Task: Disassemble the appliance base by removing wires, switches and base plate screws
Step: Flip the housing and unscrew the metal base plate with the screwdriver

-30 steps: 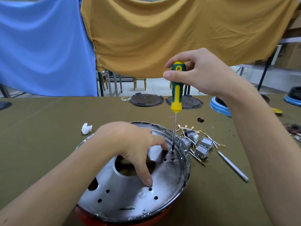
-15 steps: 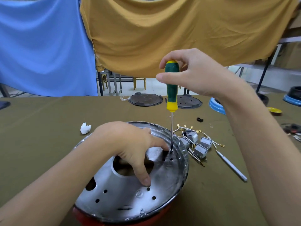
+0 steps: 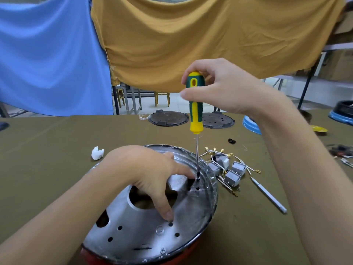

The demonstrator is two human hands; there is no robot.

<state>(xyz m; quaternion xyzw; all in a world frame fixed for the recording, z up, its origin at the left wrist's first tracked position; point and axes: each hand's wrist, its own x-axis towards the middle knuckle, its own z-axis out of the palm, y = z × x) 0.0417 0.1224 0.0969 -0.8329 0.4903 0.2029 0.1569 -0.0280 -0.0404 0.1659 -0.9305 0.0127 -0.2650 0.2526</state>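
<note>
A round appliance base (image 3: 145,232) with a silver metal plate and red rim sits tilted on the table before me. My left hand (image 3: 150,173) rests on the plate, thumb pressing near small holes and index finger beside the screwdriver tip. My right hand (image 3: 219,88) pinches the top of a green and yellow screwdriver (image 3: 195,109), which stands upright with its tip in a screw near the plate's far edge. Another screw (image 3: 163,250) shows near the plate's front rim. Removed switches with white wires (image 3: 231,169) lie right of the base.
A grey metal tool (image 3: 267,196) lies right of the switches. A white scrap (image 3: 97,153) lies left of the base. Two dark round plates (image 3: 168,118) sit at the table's far edge, blue-rimmed bases (image 3: 250,125) at the right. Blue and mustard cloths hang behind.
The screwdriver handle has rotated between my right fingers, its yellow side facing me again. My left hand and the base have stayed put.
</note>
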